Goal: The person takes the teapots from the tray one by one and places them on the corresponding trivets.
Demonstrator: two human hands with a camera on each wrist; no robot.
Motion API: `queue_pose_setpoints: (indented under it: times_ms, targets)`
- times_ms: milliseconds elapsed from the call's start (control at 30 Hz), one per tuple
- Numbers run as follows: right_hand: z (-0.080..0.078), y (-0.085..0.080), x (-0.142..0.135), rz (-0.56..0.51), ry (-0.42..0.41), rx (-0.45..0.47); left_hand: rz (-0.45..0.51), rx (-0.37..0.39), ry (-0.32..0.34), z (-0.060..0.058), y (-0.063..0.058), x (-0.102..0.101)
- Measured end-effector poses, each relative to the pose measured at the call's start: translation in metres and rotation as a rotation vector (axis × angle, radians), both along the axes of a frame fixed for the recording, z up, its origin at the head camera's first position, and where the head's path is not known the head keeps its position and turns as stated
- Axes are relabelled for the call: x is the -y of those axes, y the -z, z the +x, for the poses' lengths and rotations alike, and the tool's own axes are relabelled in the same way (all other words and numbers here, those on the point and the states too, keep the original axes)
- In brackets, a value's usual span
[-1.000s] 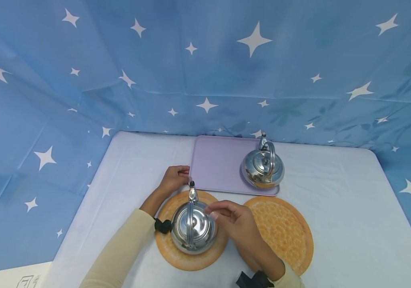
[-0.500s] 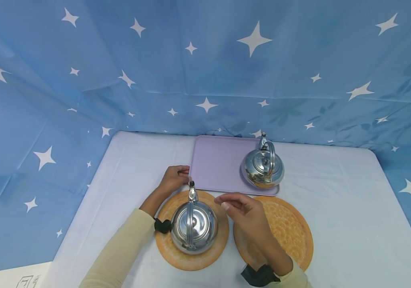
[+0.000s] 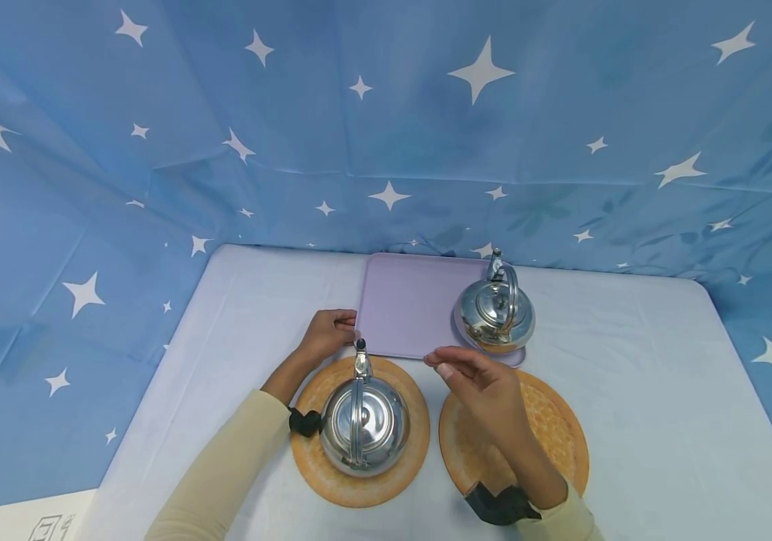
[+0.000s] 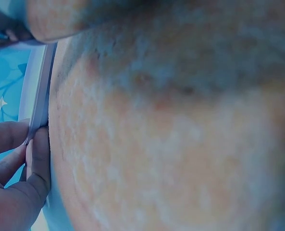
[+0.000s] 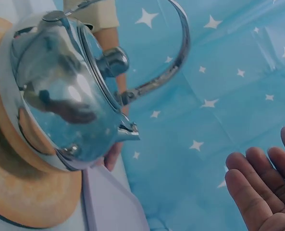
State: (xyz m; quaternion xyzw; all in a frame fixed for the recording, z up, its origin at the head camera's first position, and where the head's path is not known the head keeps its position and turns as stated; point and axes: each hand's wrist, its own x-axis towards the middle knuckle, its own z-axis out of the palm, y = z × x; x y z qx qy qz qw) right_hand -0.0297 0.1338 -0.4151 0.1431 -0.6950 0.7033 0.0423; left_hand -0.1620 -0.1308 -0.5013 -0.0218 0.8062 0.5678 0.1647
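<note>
Head camera looks forward-down from above; closer wrist views share the tray (image 3: 402,308)

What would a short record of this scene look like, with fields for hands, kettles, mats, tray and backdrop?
Left hand: pinches the left edge of the lilac tray
Right hand: holds nothing, partly above the right mat
Front kettle: upright on the left mat
Back kettle: upright on the tray's right end
Mats: two, round, orange-brown
Backdrop: blue with white stars
</note>
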Motion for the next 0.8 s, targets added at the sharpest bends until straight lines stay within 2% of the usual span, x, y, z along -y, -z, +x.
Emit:
queue_pose_setpoints:
  times_ms: [533, 800]
  targets:
    - [-0.007, 0.002, -0.023, 0.056, 0.129, -0.131, -0.022, -0.001, -0.004, 0.001, 0.000, -0.001]
    - [-0.011, -0.004, -0.036, 0.126, 0.268, -0.210, -0.025, -0.007, -0.003, 0.001, 0.001, 0.000]
